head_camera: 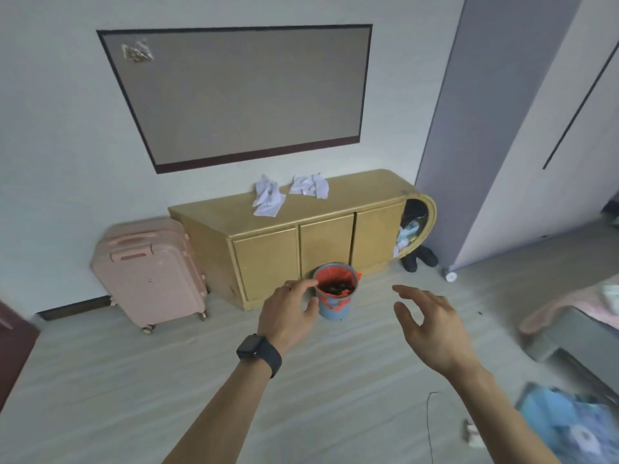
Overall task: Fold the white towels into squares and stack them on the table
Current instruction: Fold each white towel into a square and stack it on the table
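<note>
L hand (pixel 288 309), black smartwatch (pixel 258 351) on wrist, and R hand (pixel 432 324) reach fwd over the floor, fingers loosely spread, holding nothing. Beyond: grey bin (pixel 335 306) w/ red liner, just in front of low yellow cabinet (pixel 214 212). On cabinet top, near wall, two crumpled white towels, unfolded: left towel (pixel 268 197), right towel (pixel 310 185). Pink suitcase (pixel 150 272) beside cabinet's left end.

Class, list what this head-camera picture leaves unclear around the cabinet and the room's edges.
All in the head view:
white towels on the cabinet: crumpled and small, so how many is unclear.
open end of the cabinet: shadowed, contents unidentifiable.
bin: contents dark, too small.
blue cloth: blurred, cut by the bottom right edge.
</note>
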A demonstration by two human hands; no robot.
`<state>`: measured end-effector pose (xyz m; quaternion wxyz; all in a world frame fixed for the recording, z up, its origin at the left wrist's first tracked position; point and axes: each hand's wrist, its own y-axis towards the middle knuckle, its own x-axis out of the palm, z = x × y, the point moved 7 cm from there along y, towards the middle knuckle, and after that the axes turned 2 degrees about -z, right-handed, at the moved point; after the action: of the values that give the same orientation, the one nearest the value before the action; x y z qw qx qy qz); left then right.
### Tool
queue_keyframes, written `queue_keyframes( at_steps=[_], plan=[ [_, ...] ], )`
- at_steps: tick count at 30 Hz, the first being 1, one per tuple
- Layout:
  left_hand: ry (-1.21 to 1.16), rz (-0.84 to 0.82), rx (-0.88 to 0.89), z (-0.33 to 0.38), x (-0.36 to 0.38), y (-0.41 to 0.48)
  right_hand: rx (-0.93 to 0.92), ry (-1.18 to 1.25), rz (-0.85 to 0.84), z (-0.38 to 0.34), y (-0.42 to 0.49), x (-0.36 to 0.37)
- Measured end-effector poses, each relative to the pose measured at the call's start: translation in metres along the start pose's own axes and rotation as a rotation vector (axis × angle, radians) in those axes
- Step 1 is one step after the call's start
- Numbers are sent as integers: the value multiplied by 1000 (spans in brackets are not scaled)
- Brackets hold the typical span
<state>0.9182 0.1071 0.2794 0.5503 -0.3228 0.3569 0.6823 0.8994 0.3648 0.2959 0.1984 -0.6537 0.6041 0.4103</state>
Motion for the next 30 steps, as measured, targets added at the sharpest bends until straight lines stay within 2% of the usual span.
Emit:
queue_keyframes(
  at_steps=[10, 15, 21, 30],
  plan=[
    [26, -144, 35, 31, 86, 236, 140, 61, 96, 121, 197, 1],
    [-22, -154, -2, 51, 139, 348, 139, 61, 42, 189, 308, 10],
    [-88, -150, -93, 66, 179, 461, 70, 68, -36, 238, 441, 13],
    [-153, -92, -288, 23, 232, 613, -1, 56, -176, 286, 637, 64]
  ],
)
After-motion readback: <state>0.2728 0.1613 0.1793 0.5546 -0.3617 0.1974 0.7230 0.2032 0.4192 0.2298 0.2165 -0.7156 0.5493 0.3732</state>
